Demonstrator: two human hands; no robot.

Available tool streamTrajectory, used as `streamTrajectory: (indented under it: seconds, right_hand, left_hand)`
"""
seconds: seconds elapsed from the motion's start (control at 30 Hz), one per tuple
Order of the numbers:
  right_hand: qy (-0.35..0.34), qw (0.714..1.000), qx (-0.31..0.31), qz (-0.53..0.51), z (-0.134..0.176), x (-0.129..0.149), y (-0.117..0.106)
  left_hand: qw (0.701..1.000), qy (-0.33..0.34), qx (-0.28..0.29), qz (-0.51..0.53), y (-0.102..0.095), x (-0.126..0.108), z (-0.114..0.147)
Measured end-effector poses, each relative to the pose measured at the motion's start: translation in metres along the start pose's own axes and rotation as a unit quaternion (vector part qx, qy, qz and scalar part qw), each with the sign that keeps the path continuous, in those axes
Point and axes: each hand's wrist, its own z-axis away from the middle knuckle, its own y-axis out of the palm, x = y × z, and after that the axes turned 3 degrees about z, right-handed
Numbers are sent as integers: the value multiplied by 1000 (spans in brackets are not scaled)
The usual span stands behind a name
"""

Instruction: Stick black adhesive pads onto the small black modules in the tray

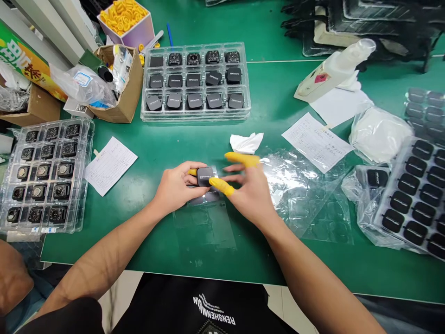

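Note:
My left hand [177, 188] grips a small black square watch body [205, 175] with white lettering on its upper face, between the thumb and fingers. A yellow finger cot shows on one of its fingers. My right hand [248, 185] is open, its fingers spread and partly blurred. It wears yellow cots on the thumb and a finger, and its thumb tip reaches the watch body's right edge; whether it presses on it I cannot tell. Under the hands lies a clear film sheet [208, 232] with dark lettered pieces at its top end.
Behind stands a clear tray [143, 109] of lettered watch bodies; another tray [78, 220] is at left. At right lie clear plastic sheets [313, 208], a spray bottle [323, 74] and a tray of black pieces [385, 185]. A box of yellow finger cots [139, 30] stands back left.

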Motion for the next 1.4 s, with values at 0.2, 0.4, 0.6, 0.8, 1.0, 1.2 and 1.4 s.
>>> streamTrajectory:
  seconds: [0.2,0.4,0.6,0.8,1.0,1.2,1.4]
  right_hand:
    - [-269,902,40,336,7,-9,0]
    - [-243,905,7,348,5,-14,-4]
    - [-312,909,-38,275,0,-7,5]
    - [-357,870,107,323,3,-2,18]
    - [-352,882,100,297,1,-9,15]
    - [-344,894,111,264,-1,-8,15]
    - [-346,901,99,242,-2,-9,14]
  left_hand:
    - [997,-24,-4,70,-1,4,-1]
    - [995,-55,-12,81,2,3,0]
    - [990,-22,-39,134,-25,-30,-9]
    - [863,94,-155,-471,-121,-100,-152]
    - [780,-63,-104,-614,-177,-128,-267]
    - [718,9,-59,-693,-167,-132,-292]
    - [675,26,109,-729,-141,-150,-307]
